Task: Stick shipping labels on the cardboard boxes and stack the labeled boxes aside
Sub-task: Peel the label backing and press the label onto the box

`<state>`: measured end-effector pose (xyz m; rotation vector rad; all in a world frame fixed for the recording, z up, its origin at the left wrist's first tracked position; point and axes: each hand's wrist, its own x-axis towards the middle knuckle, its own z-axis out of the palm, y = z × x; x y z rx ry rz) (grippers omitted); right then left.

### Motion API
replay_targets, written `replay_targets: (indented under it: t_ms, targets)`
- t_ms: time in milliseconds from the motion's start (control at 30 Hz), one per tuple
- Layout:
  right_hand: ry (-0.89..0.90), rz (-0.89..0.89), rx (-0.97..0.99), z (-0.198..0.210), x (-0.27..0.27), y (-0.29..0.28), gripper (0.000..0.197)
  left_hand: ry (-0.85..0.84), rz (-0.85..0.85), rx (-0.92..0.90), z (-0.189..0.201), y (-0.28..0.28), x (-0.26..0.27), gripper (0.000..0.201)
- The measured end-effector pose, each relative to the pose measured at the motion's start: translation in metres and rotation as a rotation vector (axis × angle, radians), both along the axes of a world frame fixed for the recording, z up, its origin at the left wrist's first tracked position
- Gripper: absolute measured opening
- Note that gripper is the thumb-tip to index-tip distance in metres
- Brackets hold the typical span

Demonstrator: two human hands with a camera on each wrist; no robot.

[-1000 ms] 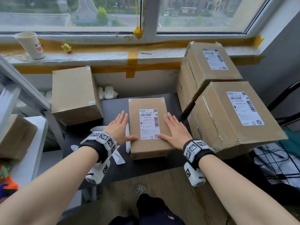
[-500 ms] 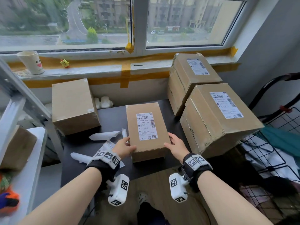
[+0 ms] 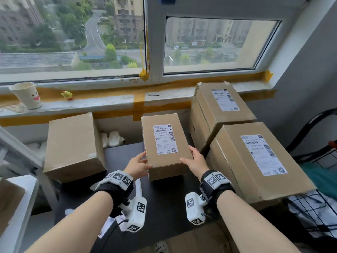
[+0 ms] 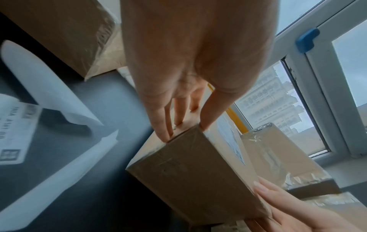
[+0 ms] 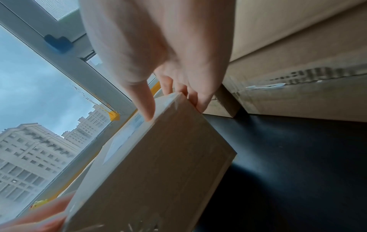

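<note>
The small labeled box (image 3: 165, 143) is held between both hands above the dark desk (image 3: 169, 201), its near end raised. The left hand (image 3: 138, 166) grips the near-left corner, thumb on top and fingers down the side; the right hand (image 3: 196, 162) clasps the near-right edge the same way. The box looks stiff and, judging by the easy fingertip hold, fairly light — but glossy tape along its edges may be slippery, so a hold on opposite side walls near the bottom seems safest.

The shipping label (image 3: 164, 139) already sits flat on its top, so stacking appears to be the step in hand. Just right of the small box stand two bigger labeled boxes — the nearer one (image 3: 255, 161) offers a broad flat top, though its front corner overhangs the desk. Left of the small box stands an unlabeled box (image 3: 73, 143), with loose backing papers (image 4: 49, 100) on the desk between. Behind it the windowsill (image 3: 109, 103) leaves little room.
</note>
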<state>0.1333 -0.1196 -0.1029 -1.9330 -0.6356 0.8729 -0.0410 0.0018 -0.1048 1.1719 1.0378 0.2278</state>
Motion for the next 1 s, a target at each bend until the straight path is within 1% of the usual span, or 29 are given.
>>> replay_targets:
  t_ms: [100,367,567,633,700,800,900,1000]
  targets:
    - [-0.022,-0.009,-0.021,-0.006,0.019,0.025,0.063,-0.001,0.032,-0.022,0.000,0.019,0.021,0.066]
    - [-0.081,-0.081,-0.140,-0.019,0.055,0.076,0.079,0.001,0.056,-0.024,-0.005,0.053,0.068,0.063]
    - [-0.175,-0.107,-0.222,-0.018,0.068,0.087,0.082,-0.008,0.023,-0.014,-0.007,0.059,0.088,0.064]
    - [-0.220,-0.082,-0.252,-0.018,0.070,0.086,0.083,-0.003,0.005,-0.004,-0.008,0.059,0.092,0.064]
    - [-0.269,-0.035,-0.277,-0.019,0.070,0.085,0.080,0.000,-0.022,0.014,-0.008,0.057,0.095,0.066]
    - [-0.355,0.017,-0.316,-0.019,0.073,0.082,0.073,0.029,-0.081,0.083,-0.010,0.055,0.098,0.067]
    - [-0.441,0.063,-0.355,-0.015,0.072,0.079,0.067,0.100,-0.151,0.206,-0.010,0.053,0.098,0.068]
    - [-0.511,0.108,-0.383,-0.010,0.070,0.074,0.064,0.242,-0.207,0.391,-0.007,0.049,0.093,0.063]
